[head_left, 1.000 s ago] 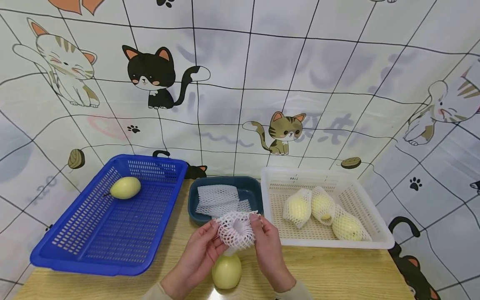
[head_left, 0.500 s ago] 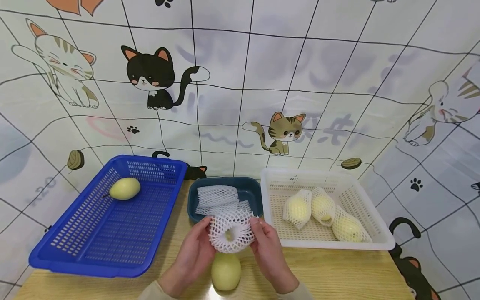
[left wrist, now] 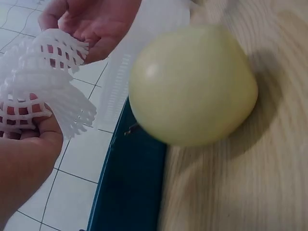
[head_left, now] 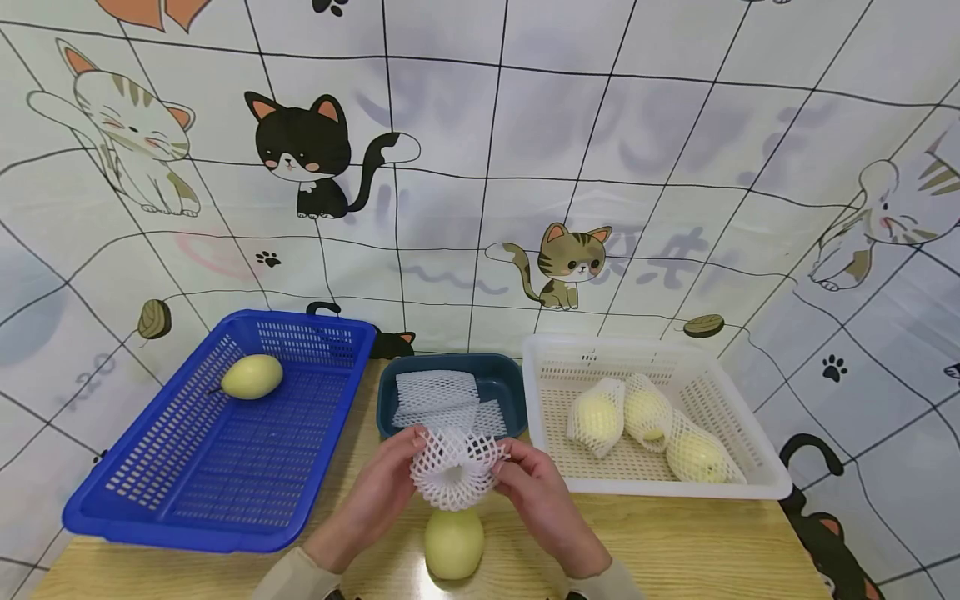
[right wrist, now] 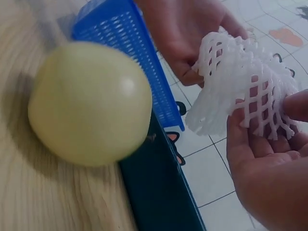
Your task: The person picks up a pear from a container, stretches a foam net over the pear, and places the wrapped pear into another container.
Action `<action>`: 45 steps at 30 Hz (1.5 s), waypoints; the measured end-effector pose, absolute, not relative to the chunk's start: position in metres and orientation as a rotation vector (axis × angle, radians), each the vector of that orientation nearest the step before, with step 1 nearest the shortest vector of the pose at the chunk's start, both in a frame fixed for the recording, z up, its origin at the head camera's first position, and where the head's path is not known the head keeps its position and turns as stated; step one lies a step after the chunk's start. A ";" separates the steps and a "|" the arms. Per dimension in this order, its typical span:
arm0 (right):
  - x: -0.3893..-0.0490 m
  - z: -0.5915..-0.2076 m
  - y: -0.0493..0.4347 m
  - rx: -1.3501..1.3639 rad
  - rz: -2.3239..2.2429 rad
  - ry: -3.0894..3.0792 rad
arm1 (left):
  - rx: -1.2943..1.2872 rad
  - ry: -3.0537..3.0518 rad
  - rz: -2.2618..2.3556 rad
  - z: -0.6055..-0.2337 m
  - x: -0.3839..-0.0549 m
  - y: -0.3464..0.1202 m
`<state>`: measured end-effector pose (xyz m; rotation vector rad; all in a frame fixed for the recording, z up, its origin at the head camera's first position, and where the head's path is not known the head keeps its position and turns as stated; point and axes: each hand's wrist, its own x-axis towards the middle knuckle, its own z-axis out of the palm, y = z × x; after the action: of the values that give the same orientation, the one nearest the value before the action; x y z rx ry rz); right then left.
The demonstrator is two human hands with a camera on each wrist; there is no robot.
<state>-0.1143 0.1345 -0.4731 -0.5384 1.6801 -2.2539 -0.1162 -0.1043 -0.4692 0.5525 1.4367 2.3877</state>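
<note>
A white foam net sleeve (head_left: 454,473) is held between both hands, bunched into a ring with a round hole facing the head camera. My left hand (head_left: 381,479) grips its left side, fingers partly behind the mesh. On the right side, my right hand (head_left: 546,510) pinches the edge between thumb and fingers. The right wrist view shows fingers inside the mesh of the sleeve (right wrist: 240,86). Just below the hands, a bare yellow-green pear (head_left: 454,546) stands on the wooden table, its stem pointing away in the left wrist view.
Behind the hands, a dark teal tray (head_left: 513,387) holds flat foam nets (head_left: 435,396). On the left, a blue basket (head_left: 225,475) contains one bare pear (head_left: 252,377). A white basket (head_left: 765,467) on the right holds three net-wrapped pears (head_left: 597,419). A cat-patterned sheet (head_left: 450,208) hangs behind.
The foam net has shifted a little left and down, and its opening faces the head camera more. The right hand has moved its grip along the edge. The pear stays put.
</note>
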 end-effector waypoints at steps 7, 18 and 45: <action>-0.117 -0.474 0.135 -0.752 -2.093 2.089 | 0.739 1.689 2.283 -0.464 -0.121 -0.106; -0.115 -0.475 0.129 -1.074 -1.740 2.599 | 0.975 2.243 2.052 -0.465 -0.122 -0.108; -0.120 -0.496 0.120 -1.381 -1.213 3.229 | 1.173 2.855 1.473 -0.489 -0.131 -0.107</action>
<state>-0.1203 0.1196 -0.4957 -1.3811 3.2292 -1.2126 -0.1306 -0.1072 -0.4893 1.1731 2.8554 1.4734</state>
